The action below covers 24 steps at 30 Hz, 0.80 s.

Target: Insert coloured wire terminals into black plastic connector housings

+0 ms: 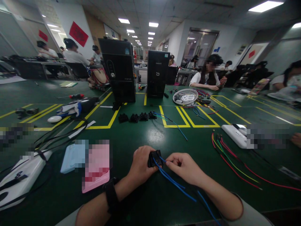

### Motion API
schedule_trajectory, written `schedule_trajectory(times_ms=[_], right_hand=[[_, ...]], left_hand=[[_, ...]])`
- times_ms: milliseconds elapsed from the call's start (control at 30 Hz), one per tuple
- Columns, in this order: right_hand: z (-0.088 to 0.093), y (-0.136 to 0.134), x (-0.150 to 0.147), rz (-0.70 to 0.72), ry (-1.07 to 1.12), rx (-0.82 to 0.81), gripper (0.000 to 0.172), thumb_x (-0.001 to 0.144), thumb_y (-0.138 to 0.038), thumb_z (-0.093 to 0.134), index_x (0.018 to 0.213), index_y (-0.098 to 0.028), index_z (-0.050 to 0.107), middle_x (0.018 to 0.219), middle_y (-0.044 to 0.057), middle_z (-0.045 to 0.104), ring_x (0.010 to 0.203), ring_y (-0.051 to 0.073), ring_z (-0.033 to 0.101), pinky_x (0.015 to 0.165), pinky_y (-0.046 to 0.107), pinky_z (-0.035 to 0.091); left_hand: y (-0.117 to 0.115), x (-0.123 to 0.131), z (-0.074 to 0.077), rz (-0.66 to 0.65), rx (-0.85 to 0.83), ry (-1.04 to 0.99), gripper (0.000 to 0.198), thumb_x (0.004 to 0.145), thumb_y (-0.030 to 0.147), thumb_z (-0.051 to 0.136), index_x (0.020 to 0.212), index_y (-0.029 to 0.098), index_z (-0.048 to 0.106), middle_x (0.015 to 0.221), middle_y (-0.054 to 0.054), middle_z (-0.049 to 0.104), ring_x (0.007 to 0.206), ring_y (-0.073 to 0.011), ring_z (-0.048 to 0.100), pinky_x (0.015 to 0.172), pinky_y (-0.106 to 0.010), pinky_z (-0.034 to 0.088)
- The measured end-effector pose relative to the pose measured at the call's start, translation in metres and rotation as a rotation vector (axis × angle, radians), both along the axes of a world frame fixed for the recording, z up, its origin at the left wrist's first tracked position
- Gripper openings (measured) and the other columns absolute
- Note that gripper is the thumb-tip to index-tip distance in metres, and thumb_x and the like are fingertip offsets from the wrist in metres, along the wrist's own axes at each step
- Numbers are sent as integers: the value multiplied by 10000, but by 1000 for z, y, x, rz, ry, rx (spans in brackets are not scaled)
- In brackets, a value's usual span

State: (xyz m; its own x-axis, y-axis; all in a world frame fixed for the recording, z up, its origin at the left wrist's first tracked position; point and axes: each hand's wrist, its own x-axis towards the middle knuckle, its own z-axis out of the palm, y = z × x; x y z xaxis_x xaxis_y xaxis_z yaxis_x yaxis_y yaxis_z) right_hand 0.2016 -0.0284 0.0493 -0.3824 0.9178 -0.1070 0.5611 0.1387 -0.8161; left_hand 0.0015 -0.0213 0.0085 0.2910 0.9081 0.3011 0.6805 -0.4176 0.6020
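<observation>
My left hand is wrapped round a small black block and holds it above the green table. Several blue wires run from the block down to the right. Between the thumb and fingers of my right hand is a blue wire, pinched just right of the block; its other end reaches the block. Farther back, several similar black blocks stand in a row, and the rightmost one has blue and green wires attached. Another blue wire passes below my right forearm.
Two black computer towers stand behind. A white basket is at the back right. Red and green wires lie right, near a white device. Pink and blue packets lie left. Other people sit beyond.
</observation>
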Motion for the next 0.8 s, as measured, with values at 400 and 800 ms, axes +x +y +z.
schedule_trajectory(times_ms=[400,800], right_hand=[[-8,-9,-9,94,16,89,239,851,-337,517,778,-140,631,514,-55,411,466,70,361,457,195,253],[8,2,7,63,-72,62,234,835,-324,525,769,-151,668,494,-56,395,460,70,341,450,198,244]], left_hand=[[-1,0,2,-20,-4,-18,377,663,309,700,992,228,535,1000,-37,582,960,-243,498,832,-381,358],[0,3,1,15,-9,-15,409,666,376,715,1005,233,536,1014,-34,590,956,-244,519,841,-389,362]])
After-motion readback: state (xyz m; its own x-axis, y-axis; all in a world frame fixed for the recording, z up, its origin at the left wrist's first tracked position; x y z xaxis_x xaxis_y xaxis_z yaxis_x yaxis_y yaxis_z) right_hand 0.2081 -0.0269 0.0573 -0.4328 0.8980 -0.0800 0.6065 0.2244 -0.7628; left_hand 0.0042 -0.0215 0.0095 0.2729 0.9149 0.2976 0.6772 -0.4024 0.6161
